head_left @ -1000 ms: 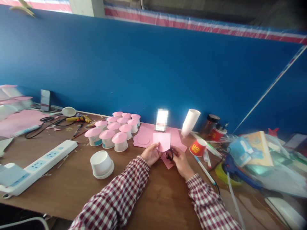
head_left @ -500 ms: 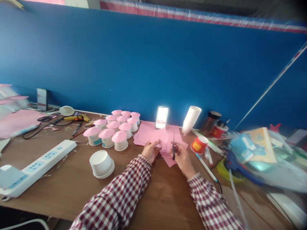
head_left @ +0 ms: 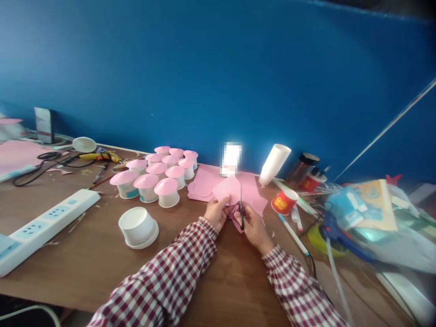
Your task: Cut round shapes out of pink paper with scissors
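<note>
My left hand (head_left: 218, 213) is closed on a piece of pink paper (head_left: 226, 188), thumb on top. In my right hand (head_left: 255, 227) I grip a pair of scissors (head_left: 241, 204), its blades pointing away from me at the right edge of that piece. Beneath and behind both hands lie larger pink paper sheets (head_left: 200, 181), one bearing a curved outline. To the left stand several white paper cups with pink cone tops (head_left: 165, 187). Nearer to me sits a white paper cup (head_left: 138, 227) without a pink top.
A power strip (head_left: 51, 227) and a yellow-handled tool (head_left: 98, 156) lie at left. Right of the paper are a tilted stack of white cups (head_left: 275, 163), a red cup (head_left: 284, 201), a marker (head_left: 293, 234), a blue glue gun (head_left: 344, 236) and a dark-lidded jar (head_left: 303, 169).
The scissors and my right hand have moved slightly left, closer to my left hand. The paper piece has shifted or turned a little. The whole view has tilted downward.
</note>
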A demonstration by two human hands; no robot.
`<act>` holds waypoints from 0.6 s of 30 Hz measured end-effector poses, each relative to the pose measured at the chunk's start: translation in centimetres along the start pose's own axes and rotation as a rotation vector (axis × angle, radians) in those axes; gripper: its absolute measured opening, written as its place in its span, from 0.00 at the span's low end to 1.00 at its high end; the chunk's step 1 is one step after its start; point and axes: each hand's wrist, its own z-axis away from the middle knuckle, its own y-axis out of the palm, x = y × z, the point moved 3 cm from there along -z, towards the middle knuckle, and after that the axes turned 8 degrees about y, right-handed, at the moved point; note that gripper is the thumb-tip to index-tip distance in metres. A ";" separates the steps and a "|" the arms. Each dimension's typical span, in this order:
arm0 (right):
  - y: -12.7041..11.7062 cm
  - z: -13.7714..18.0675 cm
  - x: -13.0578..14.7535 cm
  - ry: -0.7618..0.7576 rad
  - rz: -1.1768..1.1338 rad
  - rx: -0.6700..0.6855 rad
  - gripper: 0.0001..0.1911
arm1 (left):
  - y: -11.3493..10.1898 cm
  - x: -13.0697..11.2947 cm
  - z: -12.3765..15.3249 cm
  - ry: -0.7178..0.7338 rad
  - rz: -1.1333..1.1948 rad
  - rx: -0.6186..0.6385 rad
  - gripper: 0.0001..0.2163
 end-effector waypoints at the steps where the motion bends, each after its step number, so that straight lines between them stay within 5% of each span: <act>1: 0.0 0.0 -0.2 0.012 -0.012 -0.003 0.16 | 0.0 0.0 0.0 -0.003 0.005 -0.001 0.09; 18: -0.3 -0.4 -1.7 0.076 -0.077 0.004 0.17 | -0.1 -0.2 0.0 -0.035 0.052 -0.161 0.08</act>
